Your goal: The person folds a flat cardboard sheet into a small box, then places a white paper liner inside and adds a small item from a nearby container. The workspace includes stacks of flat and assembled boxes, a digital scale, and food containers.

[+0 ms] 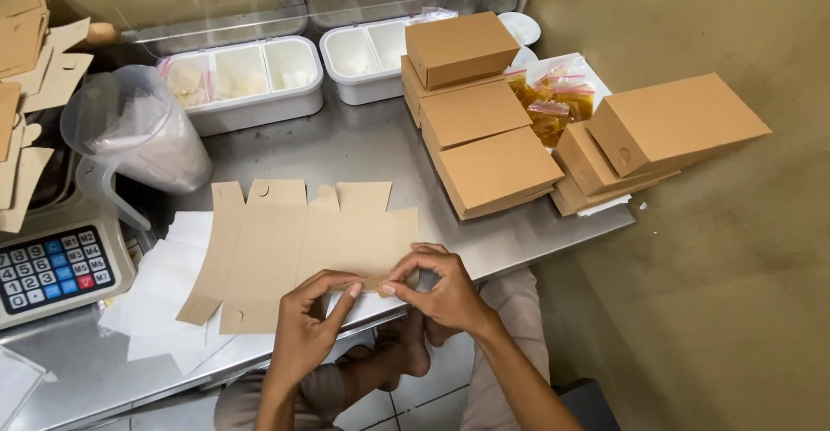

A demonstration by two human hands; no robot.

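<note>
Hands first: left hand (309, 323) and right hand (439, 288) meet at the near edge of the flat box blank (298, 245), fingers (346, 297) of both pinched shut on a small flap at that edge, thumbs and forefingers tip to tip so the tab can be bent along its crease

Blank lies unfolded on the steel counter (346, 141), printed-free brown side up, near edge overhanging slightly toward the person, which gives the hands room to work the flap from below. White paper sheets (164, 284) lie under its left part

Left of that, a weighing scale with keypad (52, 267) and a clear plastic jug (143, 133) with a bag inside, parked out of the folding area. More unfolded blanks (26, 68) are heaped at far left, within reach

Right side: assembled brown boxes in two stacks (484, 128) (648, 141), kept clear of the work spot. Between them, small zip bags of amber stuff (553, 102)

Far edge: two white compartment trays (251, 76) (367, 55) against a clear screen
</note>
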